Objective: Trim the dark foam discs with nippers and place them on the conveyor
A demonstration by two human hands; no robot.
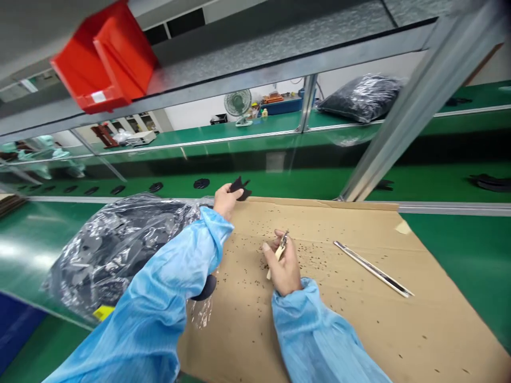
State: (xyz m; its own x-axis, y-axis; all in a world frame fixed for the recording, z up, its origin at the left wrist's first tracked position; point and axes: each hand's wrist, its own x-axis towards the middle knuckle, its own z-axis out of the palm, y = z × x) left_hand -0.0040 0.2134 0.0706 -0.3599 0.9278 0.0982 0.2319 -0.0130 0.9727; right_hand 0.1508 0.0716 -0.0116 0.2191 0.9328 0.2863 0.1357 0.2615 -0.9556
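Right hand [286,268]: closed around a small pale-handled tool [275,260], its metal tip pointing away from the body; the tip touches nothing and is well apart from the piece in the other hand.
Cardboard sheet [431,324]: spread under the right hand, sprinkled with tiny dark specks [311,260], thickest around that hand; so many suggest that a fair amount of work on these pieces is done.
Long slim tool [373,268]: lies on the cardboard to the right, untouched.
Round black piece [205,287]: just beside the left sleeve, partly hidden by it.
Clear plastic bag [120,239]: on the left, bulging with dark flat pieces; whether they are finished or waiting, I cannot tell.
Left hand [226,202]: pinches a forked black piece [239,189] between thumb and fingers, held up near the far edge of the cardboard; this one seems unfinished, as it is in hand, though its detail is too small to judge.
Green strip [179,187]: beyond the cardboard, bearing a spaced row of black pieces [202,183] to the left and a few to the right; their stage is unclear.
Far bench [275,123]: holds another wrapped dark bundle [361,98]; its part in the work cannot be told.
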